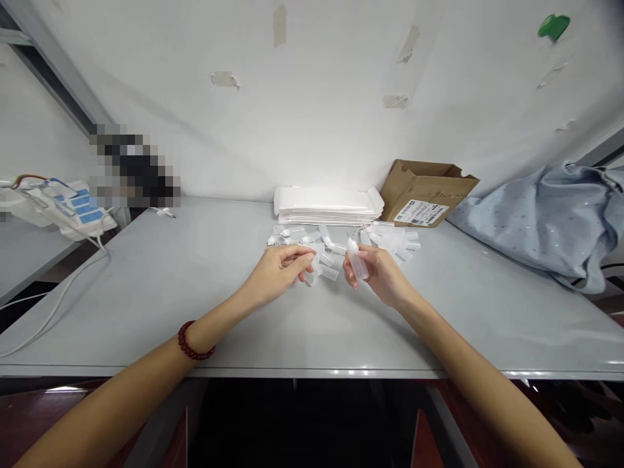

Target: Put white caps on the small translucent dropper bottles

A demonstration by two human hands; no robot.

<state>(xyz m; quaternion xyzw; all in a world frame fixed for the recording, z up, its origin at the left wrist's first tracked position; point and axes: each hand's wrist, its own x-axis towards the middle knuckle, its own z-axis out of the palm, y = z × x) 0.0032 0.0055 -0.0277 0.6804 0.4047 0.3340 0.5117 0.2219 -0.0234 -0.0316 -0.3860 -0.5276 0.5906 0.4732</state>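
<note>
My right hand (377,272) is closed around a small translucent dropper bottle (359,261), which leans with its white pointed cap up. To the left, my left hand (283,266) has its thumb and fingers pressed together in front of the left pile. Whether it holds something small I cannot make out. Behind the fingers lies a loose pile of similar bottles (329,272), partly hidden by my left hand. Another pile of bottles (397,242) lies just beyond my right hand. A dark red beaded bracelet (188,341) circles my left wrist.
A stack of flat white cartons (329,201) stands against the back wall. Beside it leans an open brown cardboard box (426,195) with a label. A light blue cloth bag (541,218) rests at the right. A power strip (80,211) and white cable (58,302) are at the left.
</note>
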